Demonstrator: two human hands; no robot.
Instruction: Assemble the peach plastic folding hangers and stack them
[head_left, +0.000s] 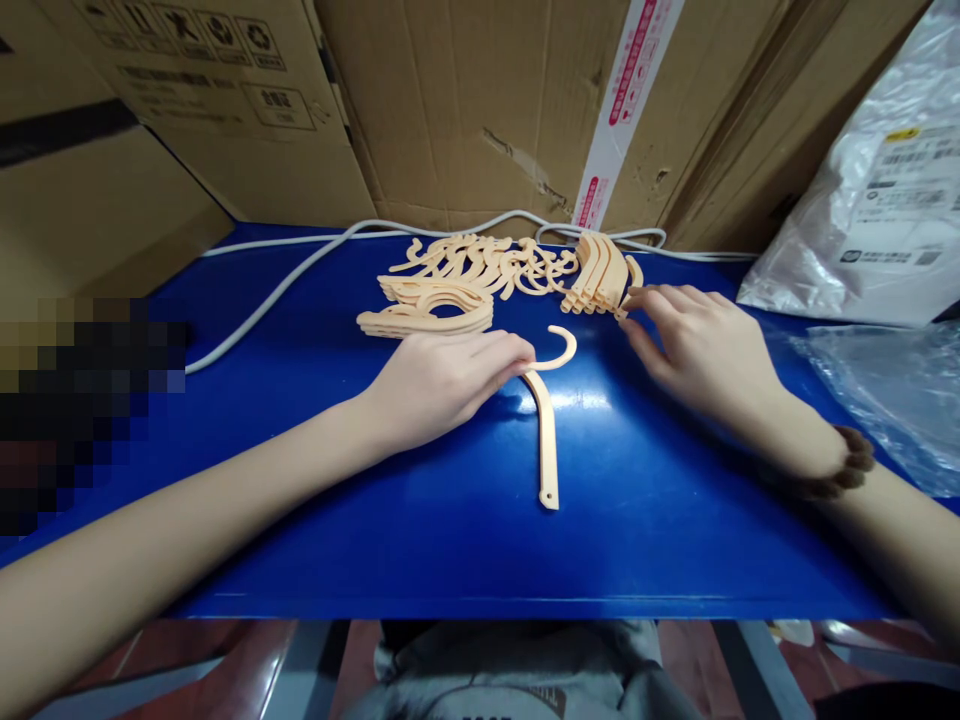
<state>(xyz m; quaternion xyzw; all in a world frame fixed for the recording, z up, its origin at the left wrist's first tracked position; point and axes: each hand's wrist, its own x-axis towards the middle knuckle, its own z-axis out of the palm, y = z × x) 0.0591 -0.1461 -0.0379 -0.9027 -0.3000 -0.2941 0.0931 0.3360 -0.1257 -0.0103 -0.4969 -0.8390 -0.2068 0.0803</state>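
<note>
Cream hook [572, 345] in the pinch of palm-down left hand [446, 385], right hand [701, 345] at curved pieces [604, 268], grip unclear.

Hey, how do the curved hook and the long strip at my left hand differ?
Shape: the hook curls round, while the strip is mostly straight, bending near your left hand.
Size: the strip's visible part is longer than the hook's.
Direction: the hook reaches toward the table's far side; the strip runs toward its near edge.
Shared: both are pale and similar in colour.
</note>
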